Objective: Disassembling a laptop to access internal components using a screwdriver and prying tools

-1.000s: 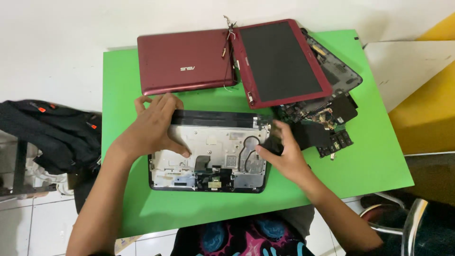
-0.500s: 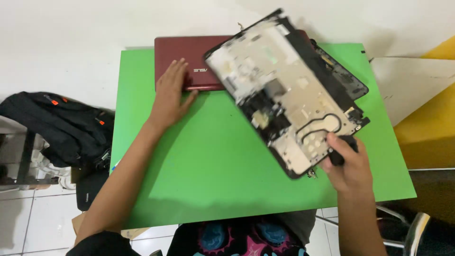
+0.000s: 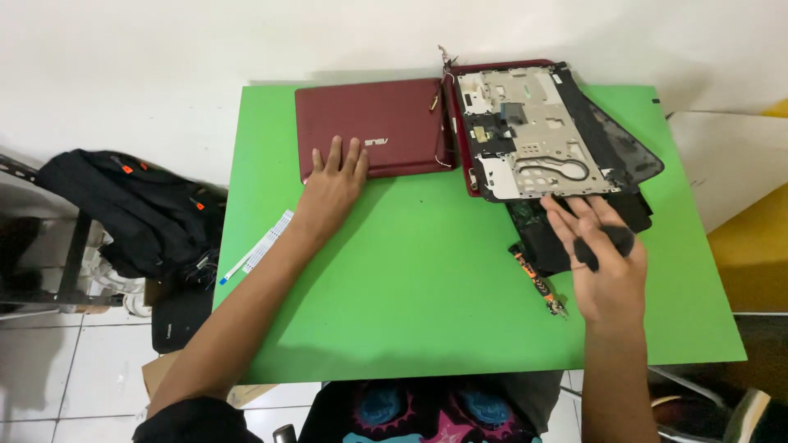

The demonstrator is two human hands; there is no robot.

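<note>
— Since half a second ago, what has moved?
— That grey laptop chassis [image 3: 533, 135], then tilted in the air, now lies flat at the green tabletop's [image 3: 427, 279] far right. Leftward, the left hand [image 3: 332, 184] rests flat, fingers spread, on the red lid [image 3: 373, 127]. The right hand [image 3: 607, 267] curls its grip around a black screwdriver handle [image 3: 603, 244].

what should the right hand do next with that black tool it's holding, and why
Probably bring the right hand and its black tool up to the grey inner frame, which lies face-up on the stacked parts. The left hand rests flat on the red lid, not on the frame.
</note>
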